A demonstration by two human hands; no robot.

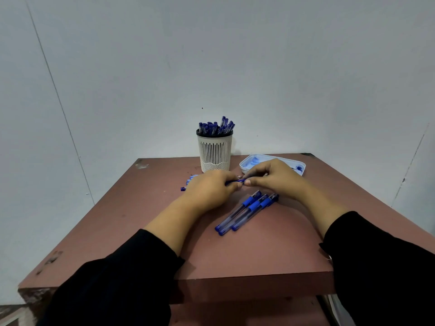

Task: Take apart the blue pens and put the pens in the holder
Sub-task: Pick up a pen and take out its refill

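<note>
While three capped blue pens (247, 211) lie side by side nearest the person, slanting from near-left to far-right on the brown table (235, 255), both hands meet just beyond them over a single pen (234, 182). That pen's long axis runs left to right between the hands: the left hand (209, 191) curls its fingers round one end and the right hand (275, 177) pinches the other, so a straight pull apart along that line looks like the coming move. Small blue parts (188, 183) sit just left of the left hand. Farther back stand the slotted white holder (214, 151), already full of pens, and a pale blue tray (273, 164) behind the right hand.
</note>
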